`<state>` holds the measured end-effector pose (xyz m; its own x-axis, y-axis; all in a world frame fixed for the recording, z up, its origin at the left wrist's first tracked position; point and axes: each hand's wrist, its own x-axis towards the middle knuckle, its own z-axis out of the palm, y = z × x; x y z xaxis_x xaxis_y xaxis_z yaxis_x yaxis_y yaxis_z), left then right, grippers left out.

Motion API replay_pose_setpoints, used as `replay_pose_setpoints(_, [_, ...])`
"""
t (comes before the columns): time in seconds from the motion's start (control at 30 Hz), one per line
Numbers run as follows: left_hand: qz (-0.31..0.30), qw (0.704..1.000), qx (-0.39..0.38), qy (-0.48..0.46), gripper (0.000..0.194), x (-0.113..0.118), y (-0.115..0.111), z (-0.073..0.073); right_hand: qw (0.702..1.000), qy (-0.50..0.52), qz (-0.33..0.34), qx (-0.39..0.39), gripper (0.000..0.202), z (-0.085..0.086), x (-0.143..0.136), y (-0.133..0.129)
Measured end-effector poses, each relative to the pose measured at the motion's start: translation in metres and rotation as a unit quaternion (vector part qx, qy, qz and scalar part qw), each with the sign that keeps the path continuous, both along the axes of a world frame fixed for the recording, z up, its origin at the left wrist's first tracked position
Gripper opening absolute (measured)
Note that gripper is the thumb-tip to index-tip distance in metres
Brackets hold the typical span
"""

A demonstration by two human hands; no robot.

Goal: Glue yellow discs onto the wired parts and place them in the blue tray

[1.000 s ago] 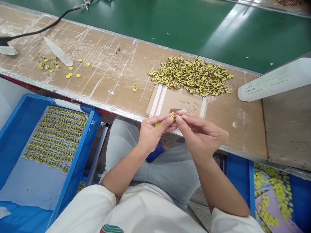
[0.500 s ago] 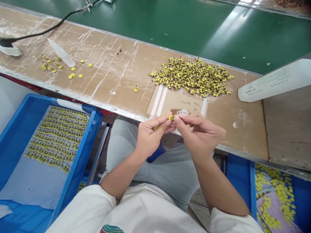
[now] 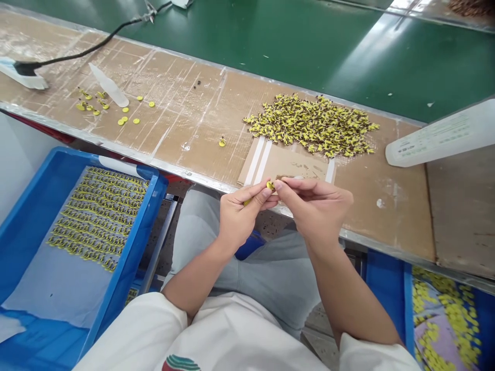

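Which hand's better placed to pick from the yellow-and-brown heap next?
Right hand, probably: it's nearer the heap, though busy pinching at the round yellow piece. The left hand grips that piece and sits farther off.

A glossy green surface (image 3: pixel 247 41) with a pale streak of reflected light runs beyond the bench. A black cable (image 3: pixel 88 52) reaches across its edge from a white object (image 3: pixel 27 76) at far left, perhaps a brush. Dark crumbs (image 3: pixel 199 82) lie near the bench's far side.
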<state>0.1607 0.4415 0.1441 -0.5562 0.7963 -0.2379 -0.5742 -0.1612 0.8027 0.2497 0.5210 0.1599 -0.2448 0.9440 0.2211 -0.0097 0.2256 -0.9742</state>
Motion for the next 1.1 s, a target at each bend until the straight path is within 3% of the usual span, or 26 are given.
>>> replay_pose_setpoints(0.5, [0.060, 0.998, -0.010, 0.002, 0.034, -0.027, -0.005, -0.011, 0.997, 0.003, 0.053, -0.059, 0.019, -0.014, -0.037, -0.001])
replay_pose_setpoints(0.63, [0.071, 0.996, -0.017, -0.045, 0.038, -0.039, -0.005, -0.016, 0.997, 0.001, 0.057, -0.044, 0.018, -0.022, -0.051, 0.000])
replay_pose_setpoints(0.83, [0.083, 0.996, -0.018, -0.041, 0.037, -0.046, -0.005, -0.023, 0.996, 0.000, 0.076, -0.049, 0.018, -0.029, -0.062, 0.000])
replay_pose_setpoints(1.1, [0.093, 0.992, 0.015, -0.080, 0.035, -0.055, 0.000, -0.027, 0.998, 0.001, 0.055, 0.025, 0.020, -0.035, -0.080, 0.001])
